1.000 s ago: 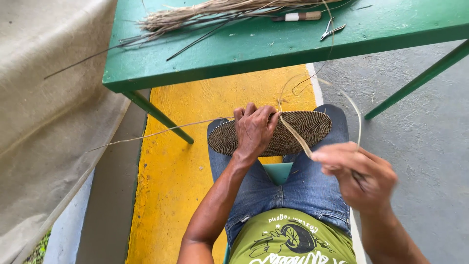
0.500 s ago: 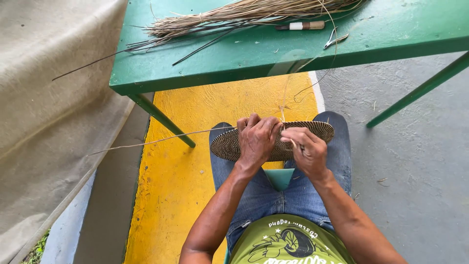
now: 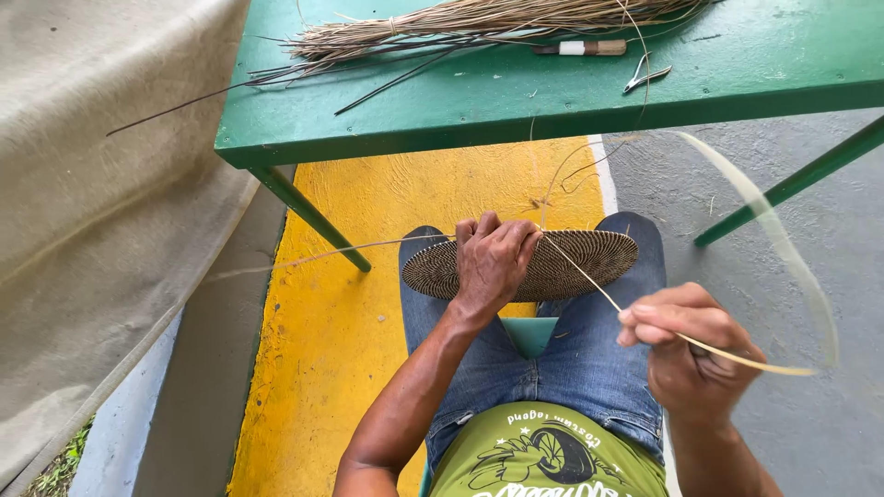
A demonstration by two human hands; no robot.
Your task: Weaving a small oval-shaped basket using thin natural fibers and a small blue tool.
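Left hand: your left hand (image 3: 494,262) lies over the middle of the woven disc (image 3: 589,262), fingers curled down and clamped on its upper edge, pinning it against your knees.
Right hand: your right hand (image 3: 689,354) is closed, thumb and fingers pinching the pale strip (image 3: 589,281) and holding it taut, out to the right of your lap.
Woven disc: a flat, dark brown oval of coiled weave, resting across both thighs of your jeans (image 3: 562,368), long axis running left to right; your left hand covers its centre.
Pale strip: it runs straight from the disc's upper edge, just by your left fingertips, down to your right hand, then passes on and curves up in a wide loop on the right.
Loose fibre: a thin strand (image 3: 313,258) trails out leftward from the disc over the yellow floor (image 3: 341,368).
Table: the green table (image 3: 516,101) stands just beyond your knees, carrying a bundle of dry fibres (image 3: 479,23), a wooden-handled tool (image 3: 583,47) and small metal pliers (image 3: 645,78).
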